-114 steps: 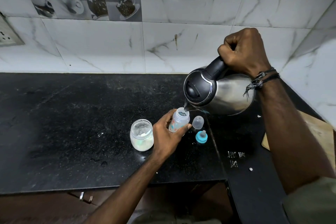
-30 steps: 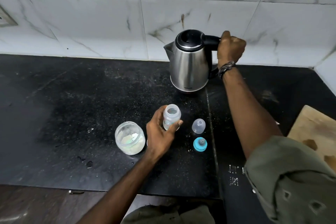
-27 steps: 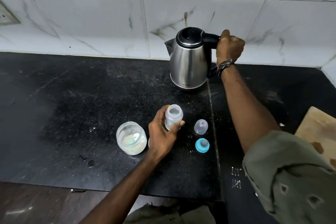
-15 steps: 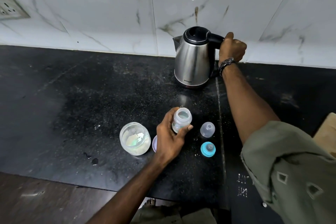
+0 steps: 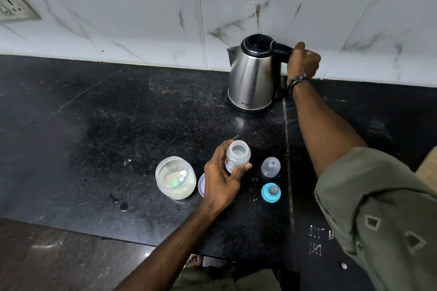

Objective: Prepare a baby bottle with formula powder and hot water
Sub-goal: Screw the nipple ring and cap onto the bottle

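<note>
A small clear baby bottle [image 5: 237, 154] stands open-topped on the black counter [image 5: 118, 125], and my left hand [image 5: 222, 178] grips it from the left. A steel kettle [image 5: 254, 78] with a black lid stands upright near the back wall; my right hand [image 5: 303, 61] curls round its black handle. Left of the bottle sits an open glass jar [image 5: 175, 177] with pale formula powder inside. Right of the bottle lie a clear cap [image 5: 270, 167] and a teal ring with a teat [image 5: 271, 192].
A pale round lid [image 5: 201, 184] peeks out between the jar and my left hand. A wall socket [image 5: 14, 4] is at the upper left. A wooden board [image 5: 426, 165] shows at the right edge. Water drops [image 5: 123, 206] lie near the counter's front edge.
The kettle went from tilted over the bottle to standing upright at the back of the counter, my right hand still on its handle. My left hand has kept hold of the bottle.
</note>
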Demonstrator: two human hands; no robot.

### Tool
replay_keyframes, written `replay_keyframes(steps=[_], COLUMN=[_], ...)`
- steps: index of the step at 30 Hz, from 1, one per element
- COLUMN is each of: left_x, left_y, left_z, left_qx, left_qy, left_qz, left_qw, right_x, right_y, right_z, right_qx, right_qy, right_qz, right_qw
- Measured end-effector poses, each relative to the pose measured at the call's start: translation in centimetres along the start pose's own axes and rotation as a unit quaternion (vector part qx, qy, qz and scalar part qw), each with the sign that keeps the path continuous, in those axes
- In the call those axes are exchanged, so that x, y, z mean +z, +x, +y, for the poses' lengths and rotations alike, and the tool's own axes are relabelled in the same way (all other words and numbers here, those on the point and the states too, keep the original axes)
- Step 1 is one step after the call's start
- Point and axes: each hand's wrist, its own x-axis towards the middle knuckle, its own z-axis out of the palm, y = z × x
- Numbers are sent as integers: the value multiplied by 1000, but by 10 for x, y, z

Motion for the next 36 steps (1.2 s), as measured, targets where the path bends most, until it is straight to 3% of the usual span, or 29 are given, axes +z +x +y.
replay_keyframes(steps=[7, 13, 16, 20, 21, 23, 28, 30, 33, 36], left_x=[-1, -8, -11, -9, -10, -23, -22, -24, -24, -25], left_y=[-4, -3, 2, 8, 6, -28, -27, -28, -35, -39], left_z=[2, 9, 9, 10, 8, 13, 6, 1, 2, 3], left_qx=[8, 20, 23, 19, 21, 37, 26, 25, 24, 24], left_qy=[5, 6, 4, -2, 1, -6, -11, 7, 5, -3], left_qz=[-2, -10, -8, -2, 3, -91, -78, -73, -73, -82], left_qw=[1000, 1000, 1000, 1000, 1000, 995, 997, 997, 997, 996], right_x=[-14, -45, -60, -91, -98, -167, -177, -176, -178, -179], right_y=[2, -11, -31, -76, -89, -158, -201, -207, -216, -224], right_z=[7, 11, 18, 35, 42, 63, 126, 144, 162, 172], right_qx=[-10, -75, -109, -134, -141, -164, -168, -168, -156, -144], right_qy=[-37, 68, 95, 70, 44, -20, -138, -226, -392, -454], right_qz=[-53, 41, 18, -78, -100, -48, -140, -171, -219, -222], right_qw=[998, 994, 989, 985, 984, 985, 966, 944, 880, 851])
